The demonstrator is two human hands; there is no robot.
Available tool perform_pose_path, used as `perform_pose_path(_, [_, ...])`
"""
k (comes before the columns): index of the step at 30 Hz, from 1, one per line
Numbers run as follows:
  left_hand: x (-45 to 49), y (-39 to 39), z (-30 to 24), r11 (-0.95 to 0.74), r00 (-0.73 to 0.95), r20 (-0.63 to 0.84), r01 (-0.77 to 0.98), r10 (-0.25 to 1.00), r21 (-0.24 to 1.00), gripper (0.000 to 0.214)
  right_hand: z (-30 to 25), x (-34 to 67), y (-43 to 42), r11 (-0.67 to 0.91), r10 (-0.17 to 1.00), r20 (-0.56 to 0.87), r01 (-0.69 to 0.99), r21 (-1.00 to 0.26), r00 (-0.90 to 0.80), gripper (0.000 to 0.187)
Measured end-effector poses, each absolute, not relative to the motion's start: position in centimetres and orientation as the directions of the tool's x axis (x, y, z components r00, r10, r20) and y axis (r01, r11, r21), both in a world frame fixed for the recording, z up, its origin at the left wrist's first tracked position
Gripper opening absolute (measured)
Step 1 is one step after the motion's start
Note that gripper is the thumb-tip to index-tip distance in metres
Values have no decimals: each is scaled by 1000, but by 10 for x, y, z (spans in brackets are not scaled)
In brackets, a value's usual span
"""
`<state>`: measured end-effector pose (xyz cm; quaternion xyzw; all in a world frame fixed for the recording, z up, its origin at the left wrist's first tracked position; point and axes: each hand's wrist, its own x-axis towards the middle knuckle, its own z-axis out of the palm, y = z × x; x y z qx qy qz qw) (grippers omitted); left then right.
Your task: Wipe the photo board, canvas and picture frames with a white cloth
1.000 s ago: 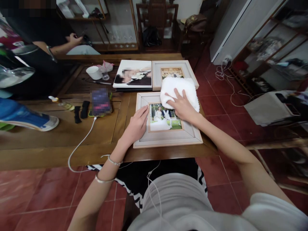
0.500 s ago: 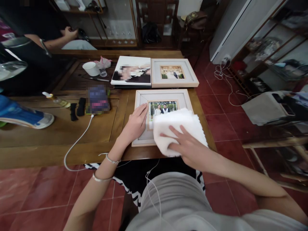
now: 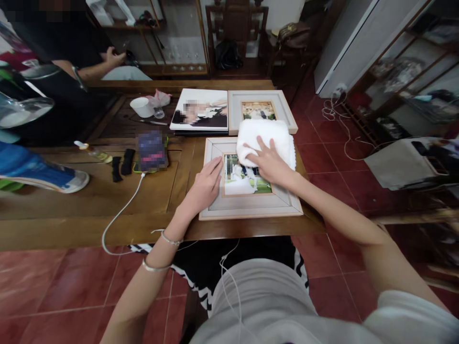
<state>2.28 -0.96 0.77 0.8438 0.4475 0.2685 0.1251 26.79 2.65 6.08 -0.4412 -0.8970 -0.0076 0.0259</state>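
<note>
Right hand (image 3: 269,165) spread wide over a white cloth (image 3: 263,131), left hand (image 3: 205,188) lying flat on the picture frame (image 3: 247,207)!
And there's the frame, flat on the wooden table (image 3: 154,203) near the centre of the view, cloth across its upper right corner and part of the photo (image 3: 233,185). The left hand's fingers sit close together along its left border. From where I'm standing, that cloth looks soft and light; the frame looks stiff, perhaps smooth enough to slide, and any glazing would be fragile. Best grip: the outer side edges, clear of the photo.
</note>
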Motion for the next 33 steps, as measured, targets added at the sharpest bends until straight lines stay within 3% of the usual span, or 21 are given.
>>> perform_pose_path(6, [23, -9, 6, -568, 454, 343, 700, 822, 434, 49, 85, 272, -72, 697, 690, -168, 709, -111, -704, 68])
perform_pose_path(13, [23, -9, 8, -577, 470, 337, 705, 816, 413, 49, 110, 270, -124, 744, 579, -219, 619, -253, -786, 67])
perform_pose_path(22, [21, -6, 7, -612, 508, 343, 690, 790, 387, 50, 61, 260, -19, 617, 786, 39, 782, -83, -617, 68])
perform_pose_path(27, [21, -7, 9, -597, 498, 329, 689, 802, 411, 49, 58, 262, 51, 551, 820, 183, 835, 2, -542, 70])
perform_pose_path(30, [21, -8, 9, -587, 488, 327, 691, 809, 422, 49, 56, 254, 47, 571, 814, 123, 821, 10, -567, 70])
perform_pose_path(33, [22, -9, 8, -582, 479, 332, 695, 813, 422, 49, 62, 246, 4, 608, 793, -35, 794, -18, -608, 69])
